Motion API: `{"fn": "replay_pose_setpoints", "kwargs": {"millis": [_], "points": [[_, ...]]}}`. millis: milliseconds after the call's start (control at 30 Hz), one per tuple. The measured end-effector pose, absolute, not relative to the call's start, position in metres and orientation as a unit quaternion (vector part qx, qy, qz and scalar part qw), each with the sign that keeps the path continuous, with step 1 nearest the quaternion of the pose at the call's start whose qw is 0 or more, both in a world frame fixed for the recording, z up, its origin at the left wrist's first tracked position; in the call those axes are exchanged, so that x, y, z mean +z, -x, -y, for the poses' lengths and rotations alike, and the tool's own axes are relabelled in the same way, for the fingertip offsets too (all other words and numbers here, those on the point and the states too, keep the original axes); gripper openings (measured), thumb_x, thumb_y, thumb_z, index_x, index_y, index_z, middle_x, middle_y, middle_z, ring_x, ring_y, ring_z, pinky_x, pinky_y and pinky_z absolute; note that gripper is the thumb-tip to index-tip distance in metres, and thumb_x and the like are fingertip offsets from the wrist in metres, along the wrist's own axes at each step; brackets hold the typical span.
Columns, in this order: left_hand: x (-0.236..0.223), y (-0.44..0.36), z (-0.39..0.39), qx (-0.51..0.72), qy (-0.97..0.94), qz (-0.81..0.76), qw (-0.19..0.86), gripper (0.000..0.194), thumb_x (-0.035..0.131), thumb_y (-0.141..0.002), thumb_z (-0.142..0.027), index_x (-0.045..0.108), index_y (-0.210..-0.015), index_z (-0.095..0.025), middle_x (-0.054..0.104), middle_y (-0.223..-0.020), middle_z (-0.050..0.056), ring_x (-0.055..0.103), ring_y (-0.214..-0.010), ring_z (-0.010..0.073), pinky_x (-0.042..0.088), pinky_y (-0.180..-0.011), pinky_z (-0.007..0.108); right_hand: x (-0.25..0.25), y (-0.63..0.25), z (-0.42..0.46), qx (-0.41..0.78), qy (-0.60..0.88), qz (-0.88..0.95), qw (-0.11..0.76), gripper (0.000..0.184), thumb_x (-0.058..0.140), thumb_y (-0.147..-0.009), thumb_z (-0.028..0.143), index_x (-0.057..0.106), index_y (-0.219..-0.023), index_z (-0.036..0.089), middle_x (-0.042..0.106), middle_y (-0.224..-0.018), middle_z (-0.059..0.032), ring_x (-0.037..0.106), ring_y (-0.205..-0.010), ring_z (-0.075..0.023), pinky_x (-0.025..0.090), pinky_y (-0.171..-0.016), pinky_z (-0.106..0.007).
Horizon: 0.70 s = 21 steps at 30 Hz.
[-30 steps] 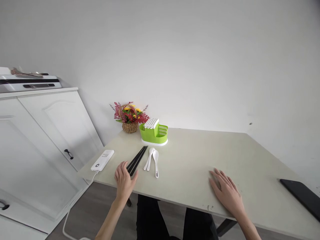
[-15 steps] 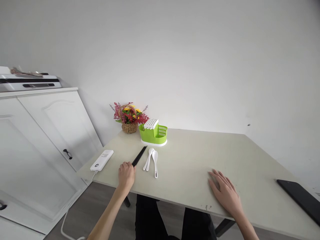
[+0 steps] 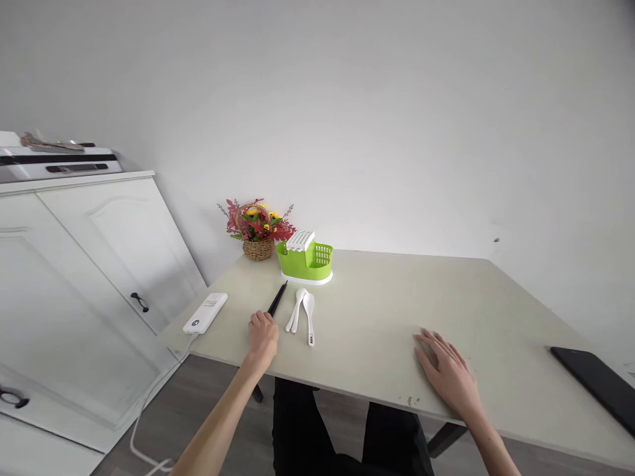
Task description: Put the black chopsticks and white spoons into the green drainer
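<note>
My left hand (image 3: pixel 262 334) is closed around the near ends of a bundle of black chopsticks (image 3: pixel 278 299), which point away toward a green cutlery holder (image 3: pixel 305 260) with a white slotted insert. Just right of the chopsticks lie two white spoons (image 3: pixel 303 311) on the pale table (image 3: pixel 387 311). Flat on the table near its front edge rests my right hand (image 3: pixel 444 373), fingers spread, holding nothing.
A wicker basket of red and yellow flowers (image 3: pixel 256 230) stands behind the holder by the wall. A white power bank (image 3: pixel 205 313) with a trailing cable lies at the table's left edge. A black tablet (image 3: pixel 595 387) lies far right. White cabinets (image 3: pixel 84 277) stand to the left.
My left hand went from lying open over the chopsticks to closing around them, gathering the spread sticks into a tight bundle. My right hand stayed put.
</note>
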<state>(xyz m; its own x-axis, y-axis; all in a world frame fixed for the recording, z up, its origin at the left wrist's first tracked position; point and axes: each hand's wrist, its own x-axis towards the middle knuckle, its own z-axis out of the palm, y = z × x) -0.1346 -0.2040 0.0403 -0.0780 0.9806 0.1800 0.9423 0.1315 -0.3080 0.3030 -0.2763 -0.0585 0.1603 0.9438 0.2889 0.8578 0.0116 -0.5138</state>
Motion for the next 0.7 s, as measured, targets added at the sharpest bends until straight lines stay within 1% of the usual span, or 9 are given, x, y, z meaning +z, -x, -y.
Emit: {"fn": "replay_pose_setpoints", "kwargs": {"millis": [200, 333, 500, 700], "points": [[0.040, 0.138, 0.197, 0.072, 0.665, 0.722, 0.175, 0.047, 0.063, -0.070, 0.003, 0.065, -0.118, 0.003, 0.063, -0.114, 0.028, 0.061, -0.106, 0.0359, 0.046, -0.085, 0.036, -0.058, -0.303, 0.276, 0.068, 0.692, 0.645, 0.317, 0.053, 0.035, -0.104, 0.053, 0.066, -0.138, 0.026, 0.055, -0.160, -0.0015, 0.040, -0.156, -0.0257, 0.029, -0.130, -0.050], [0.038, 0.138, 0.193, 0.076, 0.666, 0.722, 0.172, 0.052, 0.064, -0.067, 0.004, 0.065, -0.119, 0.006, 0.063, -0.115, 0.030, 0.062, -0.107, 0.0383, 0.048, -0.086, 0.038, -0.058, -0.304, 0.276, 0.067, 0.691, 0.645, 0.318, 0.052, 0.035, -0.104, 0.052, 0.067, -0.136, 0.027, 0.056, -0.159, -0.0011, 0.041, -0.155, -0.0257, 0.031, -0.129, -0.050], [0.036, 0.143, 0.189, 0.065, 0.668, 0.723, 0.162, 0.056, 0.067, -0.064, 0.001, 0.064, -0.120, 0.003, 0.063, -0.115, 0.030, 0.063, -0.107, 0.0398, 0.050, -0.086, 0.040, -0.057, -0.304, 0.277, 0.073, 0.687, 0.651, 0.315, 0.053, 0.033, -0.105, 0.053, 0.066, -0.138, 0.027, 0.054, -0.160, -0.0006, 0.039, -0.156, -0.0259, 0.030, -0.130, -0.051], [0.038, 0.156, 0.190, 0.044, 0.668, 0.728, 0.148, 0.051, 0.070, -0.068, -0.006, 0.062, -0.117, 0.001, 0.064, -0.111, 0.031, 0.066, -0.104, 0.0405, 0.052, -0.087, 0.045, -0.057, -0.304, 0.277, 0.078, 0.689, 0.646, 0.318, 0.053, 0.034, -0.104, 0.054, 0.066, -0.137, 0.028, 0.055, -0.160, -0.0005, 0.040, -0.156, -0.0263, 0.031, -0.129, -0.052]]}}
